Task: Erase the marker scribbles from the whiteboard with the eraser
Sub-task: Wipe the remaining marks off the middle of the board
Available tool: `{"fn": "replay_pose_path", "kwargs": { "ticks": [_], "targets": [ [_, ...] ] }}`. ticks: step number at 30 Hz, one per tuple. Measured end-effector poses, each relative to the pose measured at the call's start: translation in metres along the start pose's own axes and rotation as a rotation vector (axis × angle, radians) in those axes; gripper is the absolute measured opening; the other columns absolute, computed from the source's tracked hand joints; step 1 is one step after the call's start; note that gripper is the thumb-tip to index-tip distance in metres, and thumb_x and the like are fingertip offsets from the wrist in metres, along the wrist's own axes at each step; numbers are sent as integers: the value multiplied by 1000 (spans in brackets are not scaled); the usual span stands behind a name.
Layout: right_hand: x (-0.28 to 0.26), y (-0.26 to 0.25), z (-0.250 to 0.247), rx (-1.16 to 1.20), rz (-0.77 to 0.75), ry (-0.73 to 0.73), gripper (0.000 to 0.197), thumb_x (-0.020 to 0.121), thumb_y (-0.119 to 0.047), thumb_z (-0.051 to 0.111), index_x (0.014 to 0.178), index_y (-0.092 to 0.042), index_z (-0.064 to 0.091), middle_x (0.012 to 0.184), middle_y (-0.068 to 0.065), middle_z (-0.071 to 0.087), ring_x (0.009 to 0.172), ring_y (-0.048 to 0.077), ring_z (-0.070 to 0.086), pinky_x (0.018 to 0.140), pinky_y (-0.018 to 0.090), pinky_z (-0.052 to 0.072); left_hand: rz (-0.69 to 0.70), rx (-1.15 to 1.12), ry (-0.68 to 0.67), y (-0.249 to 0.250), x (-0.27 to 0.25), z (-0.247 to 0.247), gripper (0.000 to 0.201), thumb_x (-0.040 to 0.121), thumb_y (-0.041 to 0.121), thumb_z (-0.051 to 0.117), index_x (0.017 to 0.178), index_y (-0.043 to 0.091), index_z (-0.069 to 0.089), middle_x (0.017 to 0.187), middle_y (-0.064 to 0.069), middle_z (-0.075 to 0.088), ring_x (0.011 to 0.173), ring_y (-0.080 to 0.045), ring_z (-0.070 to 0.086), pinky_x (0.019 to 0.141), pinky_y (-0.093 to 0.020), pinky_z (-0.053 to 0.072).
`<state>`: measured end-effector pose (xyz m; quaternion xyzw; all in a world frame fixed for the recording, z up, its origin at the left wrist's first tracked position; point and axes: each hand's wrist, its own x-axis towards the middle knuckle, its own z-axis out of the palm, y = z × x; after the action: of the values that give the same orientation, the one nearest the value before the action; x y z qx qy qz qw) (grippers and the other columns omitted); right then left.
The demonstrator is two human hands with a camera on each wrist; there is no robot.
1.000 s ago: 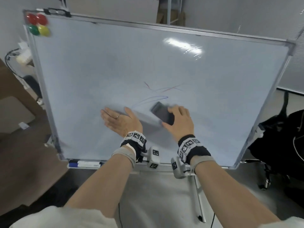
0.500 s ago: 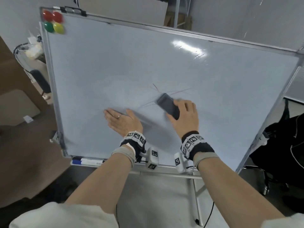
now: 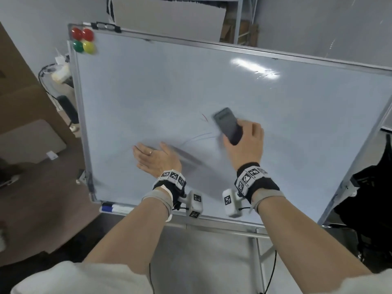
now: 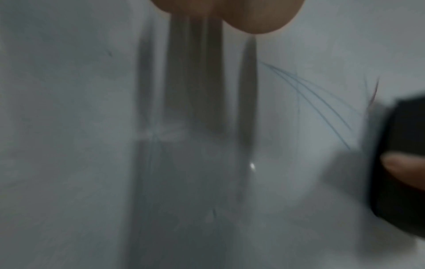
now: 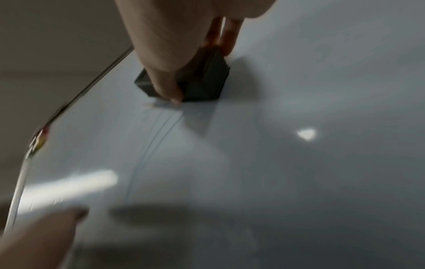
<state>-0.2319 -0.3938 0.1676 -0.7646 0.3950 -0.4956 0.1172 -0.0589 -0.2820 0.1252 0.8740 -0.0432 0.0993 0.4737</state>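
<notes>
Dark eraser in your right hand grip has swept up-right; blue loop mostly gone, thin scribbles remain. Left hand flat, steadying whiteboard.

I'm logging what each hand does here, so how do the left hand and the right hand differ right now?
The left hand lies flat with fingers straight against the whiteboard, holding nothing; the right hand grips the black eraser. The left hand sits lower and nearer the board's left edge; the right hand is higher, beside the remaining scribbles. Both wear marker-tagged wristbands.
</notes>
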Motion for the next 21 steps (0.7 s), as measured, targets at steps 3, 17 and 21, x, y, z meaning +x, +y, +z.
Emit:
{"fn": "replay_pose_path", "kwargs": {
  "ticks": [3,17,21],
  "targets": [
    [14,10,-10,25,209,164,51,77,-37,73,119,-15,53,120,10,49,111,32,47,86,47,50,-10,-7,3,5,6,-4,72,97,41,43,154,4,18,161,-12,17,149,-28,18,118,-53,17],
    [8,-49,31,-47,-194,20,47,73,-27,75,117,-18,58,116,9,55,100,32,47,88,43,45,36,-54,-6,2,57,-14,73,99,40,42,155,2,13,163,-12,14,150,-29,16,118,-53,15],
    [-40,-66,63,-163,-321,-351,52,67,-30,79,114,-21,61,113,6,56,100,31,49,84,45,48,102,-87,39,-5,67,-6,70,95,38,47,151,0,27,157,-16,29,144,-33,30,116,-54,22]
  ]
}}
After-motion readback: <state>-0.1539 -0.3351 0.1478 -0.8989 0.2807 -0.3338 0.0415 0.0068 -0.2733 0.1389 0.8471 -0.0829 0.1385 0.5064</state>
